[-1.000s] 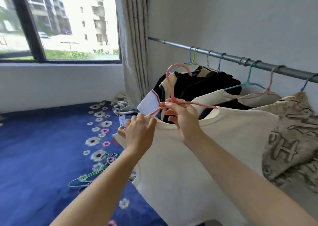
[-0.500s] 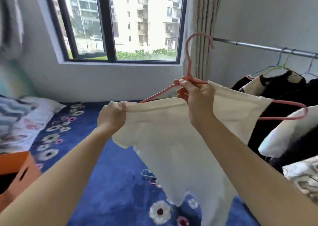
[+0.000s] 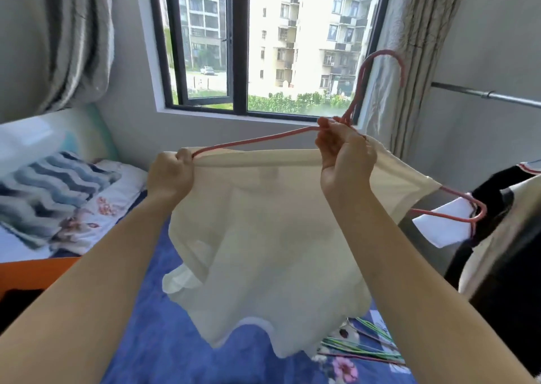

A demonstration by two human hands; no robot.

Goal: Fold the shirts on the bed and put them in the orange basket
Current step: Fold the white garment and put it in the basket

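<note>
A cream shirt point(image 3: 263, 252) hangs in the air over the blue flowered bed point(image 3: 164, 351), still on a pink hanger point(image 3: 363, 91). My left hand point(image 3: 171, 174) grips the shirt's shoulder where the hanger's arm enters it. My right hand point(image 3: 344, 152) grips the hanger's neck together with the shirt's collar. The hanger's other end point(image 3: 468, 211) sticks out of the right sleeve. The orange basket point(image 3: 38, 269) shows at the left edge, partly hidden by my left arm.
Dark and light shirts point(image 3: 497, 208) hang at the right below a metal rail point(image 3: 483, 95). Loose green and pink hangers point(image 3: 366, 345) lie on the bed. A striped pillow point(image 3: 52, 190) lies by the headboard. Window and curtains stand behind.
The shirt on its hanger has come off the rail and swung left over the bed. My view turned left, bringing the pillow and orange basket into sight.
</note>
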